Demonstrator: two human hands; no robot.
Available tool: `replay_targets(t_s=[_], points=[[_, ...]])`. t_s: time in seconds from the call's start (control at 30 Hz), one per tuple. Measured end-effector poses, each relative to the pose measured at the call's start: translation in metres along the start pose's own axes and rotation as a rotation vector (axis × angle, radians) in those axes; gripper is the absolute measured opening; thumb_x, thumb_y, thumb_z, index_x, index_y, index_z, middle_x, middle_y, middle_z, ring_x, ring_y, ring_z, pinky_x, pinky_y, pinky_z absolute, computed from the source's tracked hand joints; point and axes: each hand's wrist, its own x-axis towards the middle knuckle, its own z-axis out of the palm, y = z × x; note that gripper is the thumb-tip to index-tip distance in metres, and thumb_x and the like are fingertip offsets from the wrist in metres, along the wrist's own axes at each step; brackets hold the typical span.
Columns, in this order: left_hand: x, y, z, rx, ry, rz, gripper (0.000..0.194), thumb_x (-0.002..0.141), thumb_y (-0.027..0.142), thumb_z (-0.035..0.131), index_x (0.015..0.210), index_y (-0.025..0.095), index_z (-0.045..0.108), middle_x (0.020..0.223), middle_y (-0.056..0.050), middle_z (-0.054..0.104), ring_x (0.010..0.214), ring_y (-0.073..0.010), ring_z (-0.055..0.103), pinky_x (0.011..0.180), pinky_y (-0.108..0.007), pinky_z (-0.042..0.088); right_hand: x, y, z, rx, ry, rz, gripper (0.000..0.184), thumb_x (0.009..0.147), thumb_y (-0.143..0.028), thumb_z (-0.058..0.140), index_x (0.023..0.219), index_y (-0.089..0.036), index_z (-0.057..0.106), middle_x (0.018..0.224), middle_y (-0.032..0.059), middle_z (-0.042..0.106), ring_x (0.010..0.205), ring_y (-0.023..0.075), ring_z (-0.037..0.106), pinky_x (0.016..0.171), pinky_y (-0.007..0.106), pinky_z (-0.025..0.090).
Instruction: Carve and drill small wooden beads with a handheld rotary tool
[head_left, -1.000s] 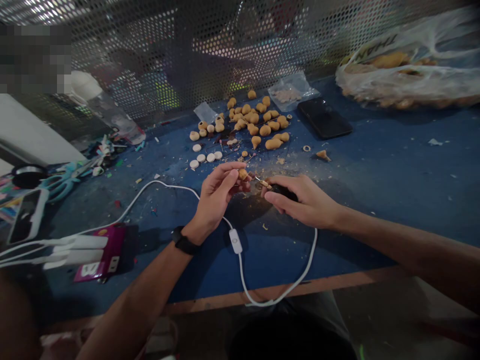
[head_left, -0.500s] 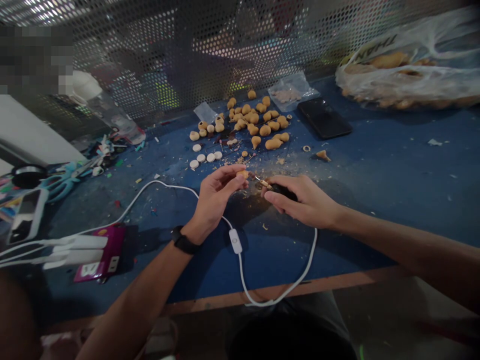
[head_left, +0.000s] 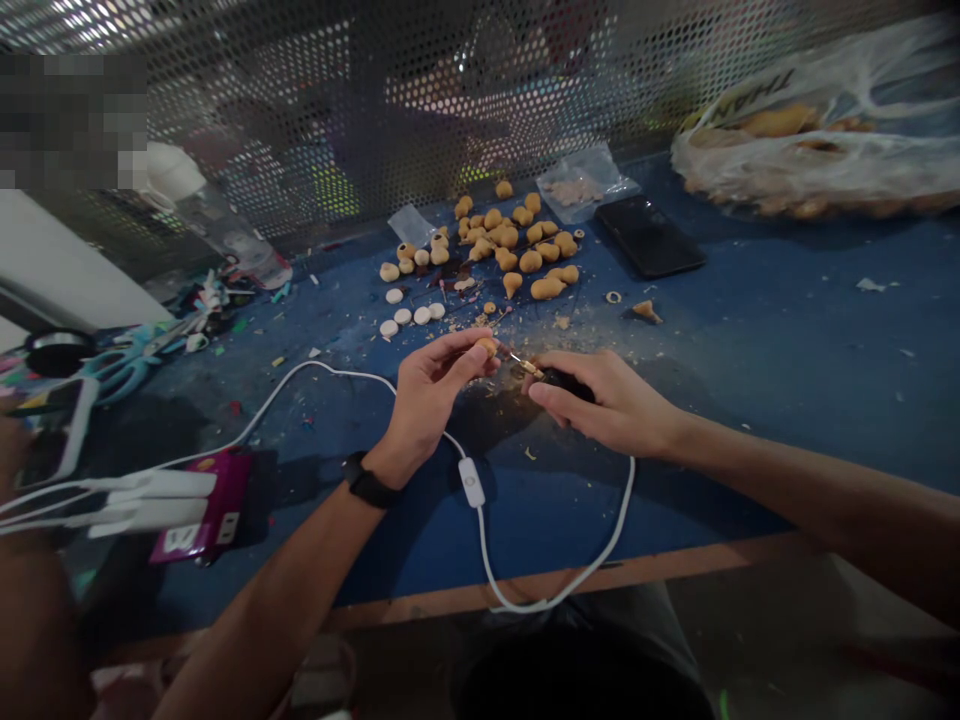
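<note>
My left hand (head_left: 427,395) pinches a small tan wooden bead (head_left: 486,346) between thumb and fingertips. My right hand (head_left: 607,400) is closed round a dark corded rotary tool (head_left: 559,379), whose thin bit (head_left: 523,362) points left at the bead. The tool's white cable (head_left: 480,520) with an inline switch (head_left: 471,482) loops under both wrists and over the table's front edge. Beyond my hands lies a heap of tan wooden pieces (head_left: 517,245) and a few white discs (head_left: 409,312) on the blue tabletop (head_left: 750,380), amid wood dust.
A black phone (head_left: 649,235) and small clear bags (head_left: 581,182) lie behind the heap. A large plastic bag (head_left: 817,130) of tan pieces sits far right. Scissors (head_left: 124,360), a white phone (head_left: 56,425), a magenta box (head_left: 206,505) and white cables crowd the left. Perforated metal screen at the back.
My left fingers have turned the bead slightly against the bit. At the far left edge another person's blurred hand has come in over the white phone.
</note>
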Motion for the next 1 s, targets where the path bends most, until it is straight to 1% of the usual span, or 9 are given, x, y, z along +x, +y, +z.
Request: replay_targets(t_s=[0.1,0.27,0.37,0.5,0.63,0.8,1.0], points=[[-0.0003,0.001,-0.0003,-0.001,-0.002,0.0,0.031,0.079,0.045,0.091,0.103,0.026,0.085,0.094,-0.003,0.083,0.076,-0.0115,0.073,0.078,-0.026,0.062,0.0002,0.0002,0.0,-0.004,0.0,-0.005,0.038,0.106,-0.05,0.049,0.079,-0.023,0.051,0.058,-0.0031,0.054,0.055,0.0143,0.052,0.06,0.031,0.032],[0.0003,0.0002,-0.0011,0.01,-0.003,0.006,0.032,0.08,0.048,0.09,0.103,0.026,0.085,0.096,-0.003,0.083,0.076,-0.0116,0.072,0.082,-0.029,0.062,0.0008,-0.0003,-0.0002,0.002,-0.006,0.004,0.039,0.105,-0.052,0.048,0.079,-0.023,0.051,0.058,-0.0028,0.055,0.054,0.0144,0.053,0.06,0.031,0.033],[0.0009,-0.0008,-0.0012,0.025,0.015,0.021,0.033,0.079,0.049,0.091,0.101,0.026,0.085,0.1,-0.003,0.083,0.077,-0.0112,0.072,0.083,-0.028,0.061,0.001,-0.0004,0.0002,-0.002,-0.005,0.017,0.038,0.105,-0.051,0.048,0.08,-0.023,0.053,0.058,-0.0026,0.055,0.055,0.0145,0.053,0.06,0.031,0.033],[0.0012,-0.001,-0.0011,0.025,0.032,0.032,0.034,0.075,0.05,0.093,0.097,0.026,0.086,0.096,-0.003,0.083,0.077,-0.0107,0.071,0.081,-0.026,0.06,0.001,0.0004,0.0003,-0.025,-0.002,0.018,0.037,0.105,-0.05,0.048,0.081,-0.022,0.054,0.059,-0.0022,0.056,0.056,0.0147,0.053,0.061,0.031,0.033],[0.0011,-0.0005,-0.0013,0.02,0.03,0.029,0.033,0.075,0.048,0.094,0.098,0.026,0.087,0.094,-0.003,0.083,0.078,-0.0113,0.072,0.081,-0.025,0.061,0.0008,0.0011,0.0002,-0.043,-0.013,-0.004,0.035,0.105,-0.049,0.049,0.084,-0.022,0.057,0.063,-0.0016,0.058,0.057,0.0152,0.053,0.062,0.031,0.032],[0.0001,0.0004,-0.001,0.015,0.028,0.029,0.032,0.073,0.048,0.095,0.096,0.027,0.087,0.093,-0.003,0.083,0.077,-0.0112,0.072,0.081,-0.025,0.061,0.0011,0.0016,0.0008,-0.047,-0.003,0.002,0.038,0.105,-0.05,0.047,0.08,-0.023,0.054,0.061,-0.0016,0.055,0.058,0.0154,0.052,0.062,0.032,0.031],[0.0006,-0.0004,-0.0019,0.01,0.016,0.041,0.029,0.076,0.045,0.094,0.098,0.028,0.087,0.094,-0.002,0.084,0.078,-0.0105,0.073,0.082,-0.024,0.061,0.001,0.001,0.0005,-0.031,-0.007,-0.001,0.037,0.105,-0.05,0.048,0.082,-0.022,0.056,0.062,-0.0016,0.056,0.058,0.0156,0.053,0.063,0.032,0.032]])
